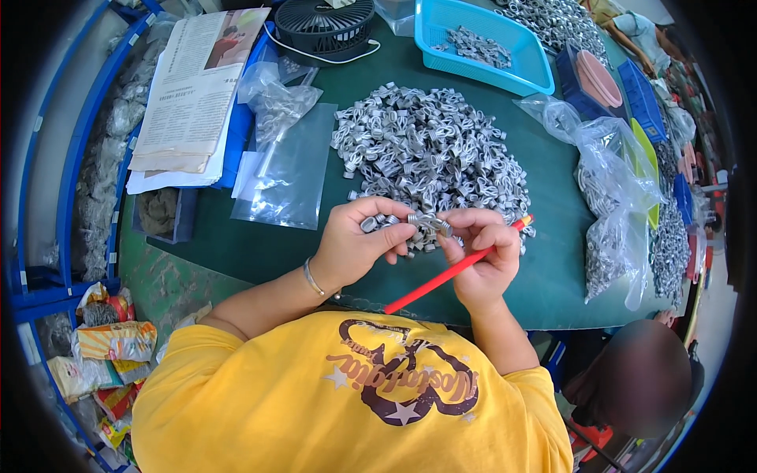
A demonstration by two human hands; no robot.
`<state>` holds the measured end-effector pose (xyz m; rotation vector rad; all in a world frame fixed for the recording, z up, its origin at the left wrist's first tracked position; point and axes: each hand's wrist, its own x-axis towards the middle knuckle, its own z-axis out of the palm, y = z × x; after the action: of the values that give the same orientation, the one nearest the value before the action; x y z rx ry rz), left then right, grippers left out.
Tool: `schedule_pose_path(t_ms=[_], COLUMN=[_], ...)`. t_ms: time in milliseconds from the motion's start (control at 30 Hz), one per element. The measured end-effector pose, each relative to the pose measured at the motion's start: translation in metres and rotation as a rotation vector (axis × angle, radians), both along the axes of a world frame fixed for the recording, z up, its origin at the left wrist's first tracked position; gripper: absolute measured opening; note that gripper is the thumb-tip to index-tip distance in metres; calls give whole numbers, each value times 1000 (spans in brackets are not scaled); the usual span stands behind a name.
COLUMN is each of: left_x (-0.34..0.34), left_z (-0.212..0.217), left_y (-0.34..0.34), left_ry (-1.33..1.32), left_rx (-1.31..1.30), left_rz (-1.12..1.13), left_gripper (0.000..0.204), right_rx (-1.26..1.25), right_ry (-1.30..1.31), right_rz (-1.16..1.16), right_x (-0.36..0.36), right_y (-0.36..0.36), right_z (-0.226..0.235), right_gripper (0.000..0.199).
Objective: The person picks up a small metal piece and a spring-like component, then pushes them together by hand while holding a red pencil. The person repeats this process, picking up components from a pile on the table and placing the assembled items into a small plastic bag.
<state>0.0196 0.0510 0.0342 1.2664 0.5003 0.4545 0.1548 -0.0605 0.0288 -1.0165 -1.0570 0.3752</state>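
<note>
In front of my chest, my left hand pinches one end of a small grey metal looped part between thumb and forefinger. The fingers of my right hand close on its other end. That hand also carries a red pencil with a yellowish tip, which slants across the palm and points down to the left. Just beyond my fingers lies a large heap of similar grey metal parts on the green table mat. A few more sit beside my left fingers, partly hidden by the hand.
A blue basket with some parts stands at the back, beside a black fan. Clear plastic bags and newspapers lie to the left. At the right are a filled plastic bag and a person's dark-haired head.
</note>
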Motion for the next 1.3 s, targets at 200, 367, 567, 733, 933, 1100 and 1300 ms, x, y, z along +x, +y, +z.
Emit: schedule_pose_path(t_ms=[200, 367, 567, 733, 933, 1100, 1300], left_x=[2, -6, -4, -3, -2, -5, -5], left_z=[-1, -13, -14, -8, -2, -2, 1], left_y=[7, 17, 12, 8, 6, 4, 3], left_ry=[-75, -137, -14, 48, 40, 25, -17], left_rx=[-906, -853, -581, -448, -391, -7, 298], left_rz=[-63, 9, 46, 80, -57, 4, 46], left_gripper=[20, 7, 16, 26, 23, 21, 17], right_rx=[-37, -383, -572, -318, -222, -302, -256], right_ry=[-336, -387, -543, -18, 116, 310, 544], right_rz=[144, -347, -300, -39, 178, 113, 226], right_x=[3, 30, 30, 23, 17, 13, 13], right_y=[7, 28, 46, 33, 17, 11, 7], right_z=[14, 1, -6, -7, 0, 3, -5], right_gripper=[30, 24, 28, 31, 28, 20, 20])
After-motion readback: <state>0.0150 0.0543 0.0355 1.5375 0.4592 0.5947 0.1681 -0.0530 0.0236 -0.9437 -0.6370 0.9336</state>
